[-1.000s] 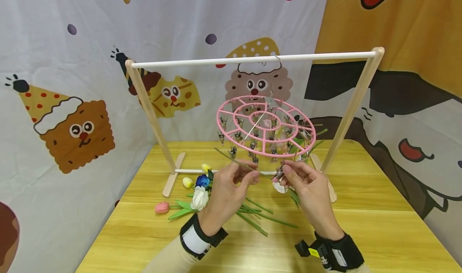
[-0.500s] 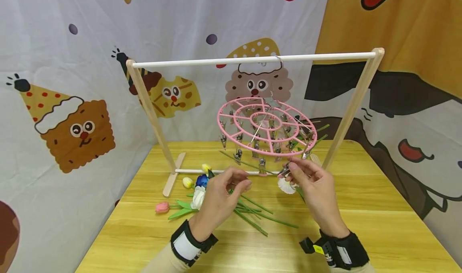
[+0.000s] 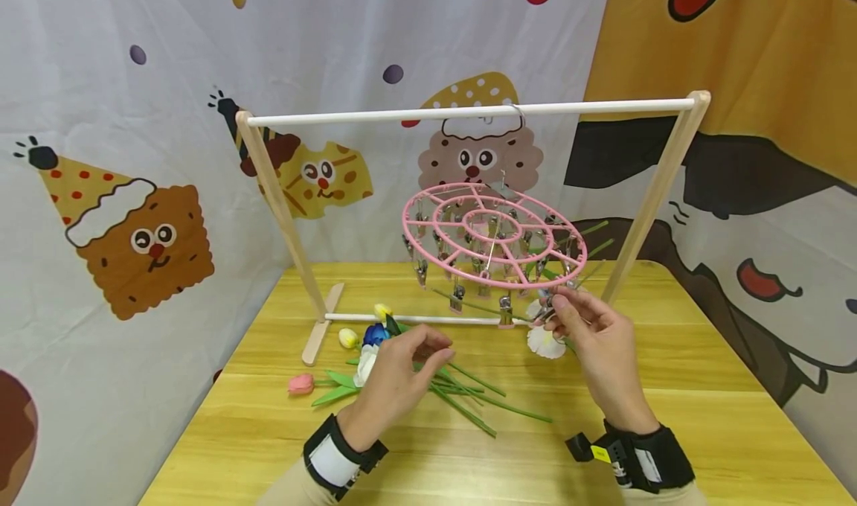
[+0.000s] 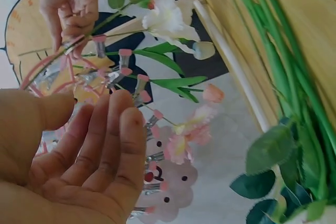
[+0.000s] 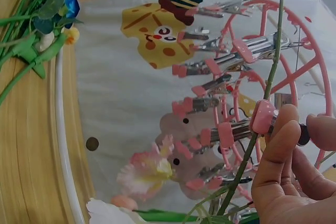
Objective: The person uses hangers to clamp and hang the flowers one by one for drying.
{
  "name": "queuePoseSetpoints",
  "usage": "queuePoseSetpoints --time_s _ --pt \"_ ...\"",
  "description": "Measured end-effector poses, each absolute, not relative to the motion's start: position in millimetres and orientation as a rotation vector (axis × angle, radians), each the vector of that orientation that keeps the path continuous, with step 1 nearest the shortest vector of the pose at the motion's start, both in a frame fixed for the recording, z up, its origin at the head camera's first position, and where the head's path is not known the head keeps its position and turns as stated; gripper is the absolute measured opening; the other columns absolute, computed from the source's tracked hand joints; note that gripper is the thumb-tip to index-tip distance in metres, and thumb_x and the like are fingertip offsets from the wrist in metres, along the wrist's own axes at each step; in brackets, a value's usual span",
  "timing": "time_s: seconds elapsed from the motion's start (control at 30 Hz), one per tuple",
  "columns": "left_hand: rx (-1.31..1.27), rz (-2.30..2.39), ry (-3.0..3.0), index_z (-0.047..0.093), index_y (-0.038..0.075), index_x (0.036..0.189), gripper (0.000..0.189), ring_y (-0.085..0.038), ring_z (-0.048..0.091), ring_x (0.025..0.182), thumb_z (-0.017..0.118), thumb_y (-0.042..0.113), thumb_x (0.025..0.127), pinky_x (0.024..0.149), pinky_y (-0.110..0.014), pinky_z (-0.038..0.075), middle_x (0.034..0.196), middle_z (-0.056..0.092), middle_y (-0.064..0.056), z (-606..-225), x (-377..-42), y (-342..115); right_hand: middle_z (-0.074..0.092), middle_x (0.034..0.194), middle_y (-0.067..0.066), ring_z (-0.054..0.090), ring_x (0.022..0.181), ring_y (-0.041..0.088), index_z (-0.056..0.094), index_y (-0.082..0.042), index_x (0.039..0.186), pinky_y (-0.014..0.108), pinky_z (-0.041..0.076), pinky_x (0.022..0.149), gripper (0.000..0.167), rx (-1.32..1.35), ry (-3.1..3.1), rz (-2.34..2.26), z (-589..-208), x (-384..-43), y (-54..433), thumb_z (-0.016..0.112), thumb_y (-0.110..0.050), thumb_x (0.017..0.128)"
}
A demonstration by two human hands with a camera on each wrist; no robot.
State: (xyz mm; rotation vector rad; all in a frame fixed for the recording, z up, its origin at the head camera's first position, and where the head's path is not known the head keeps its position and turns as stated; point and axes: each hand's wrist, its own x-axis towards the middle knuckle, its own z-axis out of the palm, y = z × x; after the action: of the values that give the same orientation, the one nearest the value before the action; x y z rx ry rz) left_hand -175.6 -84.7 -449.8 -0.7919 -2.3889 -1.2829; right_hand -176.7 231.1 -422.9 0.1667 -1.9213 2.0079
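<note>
In the head view a round pink clip hanger (image 3: pixel 522 286) hangs tilted, with several metal clips dangling beneath it. My right hand (image 3: pixel 600 350) is at its near right edge, thumb and fingers pinching one pink-tipped metal clip (image 5: pixel 263 116). A green stem (image 5: pixel 270 82) passes through that clip's tip; the stem belongs to a white artificial flower (image 3: pixel 546 342) below the hanger. My left hand (image 3: pixel 399 376) holds nothing; its fingers are loosely bent above the flowers on the table. Other pink flowers (image 4: pixel 181 140) hang from clips farther back.
The hanger hooks over the white bar (image 3: pixel 375 114) of a wooden stand (image 3: pixel 281 212). On the table (image 3: pixel 268 431) lie a pink tulip (image 3: pixel 301 385), a blue flower (image 3: pixel 376 335), yellow buds (image 3: pixel 348 338) and several green stems (image 3: pixel 469 414). A printed cloth backs the table.
My left hand has let go of the stem and drawn back left and down. My right hand has moved slightly right with the clip and white flower; the hanger has turned.
</note>
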Motion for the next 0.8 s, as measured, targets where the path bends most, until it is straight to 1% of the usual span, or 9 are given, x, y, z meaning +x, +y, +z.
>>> queuePoseSetpoints --time_s 0.1,0.2,0.3,0.47,0.63,0.8 --pt "-0.818 -1.252 -2.419 0.08 0.012 0.12 0.01 -0.013 0.083 0.094 0.081 0.017 0.112 0.084 -0.026 0.072 0.11 0.086 -0.002 -454 -177 -90 0.087 0.103 -0.004 0.082 0.085 0.007 0.073 0.005 0.147 0.02 0.069 0.078 0.04 0.154 -1.913 2.01 -423 -179 235 0.075 -0.021 0.117" --pt "-0.828 -1.203 -2.462 0.08 0.014 0.121 0.01 -0.013 0.082 0.095 0.081 0.019 0.113 0.084 -0.025 0.071 0.11 0.085 -0.001 -458 -179 -94 0.087 0.104 -0.004 0.083 0.086 0.007 0.074 0.002 0.148 0.02 0.069 0.079 0.04 0.147 -1.904 2.02 -424 -181 239 0.075 -0.023 0.117" --pt "-0.815 -1.115 -2.517 0.081 0.014 0.121 0.01 -0.012 0.081 0.096 0.082 0.02 0.112 0.086 -0.029 0.072 0.111 0.084 0.0 -463 -180 -98 0.087 0.107 -0.004 0.083 0.087 0.007 0.074 0.001 0.148 0.02 0.069 0.079 0.04 0.151 -1.887 2.04 -425 -183 243 0.074 -0.023 0.117" --pt "-0.798 -0.93 -2.576 0.081 0.014 0.116 0.009 -0.011 0.079 0.096 0.085 0.018 0.109 0.084 -0.034 0.072 0.109 0.082 0.001 -473 -184 -101 0.086 0.108 -0.004 0.082 0.087 0.006 0.074 0.002 0.147 0.02 0.069 0.079 0.038 0.158 -1.866 2.066 -427 -188 249 0.074 -0.023 0.117" --pt "-0.856 -0.8 -2.601 0.082 0.013 0.117 0.011 -0.014 0.08 0.095 0.086 0.018 0.108 0.08 -0.028 0.069 0.109 0.082 -0.001 -480 -185 -107 0.085 0.106 -0.003 0.081 0.085 0.007 0.075 0.003 0.143 0.019 0.069 0.077 0.037 0.134 -1.833 2.075 -428 -195 254 0.075 -0.023 0.116" --pt "-0.922 -0.67 -2.596 0.083 0.013 0.116 0.012 -0.014 0.078 0.091 0.088 0.02 0.107 0.077 -0.026 0.067 0.108 0.081 -0.002 -487 -186 -112 0.084 0.102 -0.002 0.079 0.083 0.008 0.078 0.001 0.136 0.019 0.068 0.074 0.033 0.133 -1.794 2.109 -427 -202 260 0.076 -0.025 0.116"
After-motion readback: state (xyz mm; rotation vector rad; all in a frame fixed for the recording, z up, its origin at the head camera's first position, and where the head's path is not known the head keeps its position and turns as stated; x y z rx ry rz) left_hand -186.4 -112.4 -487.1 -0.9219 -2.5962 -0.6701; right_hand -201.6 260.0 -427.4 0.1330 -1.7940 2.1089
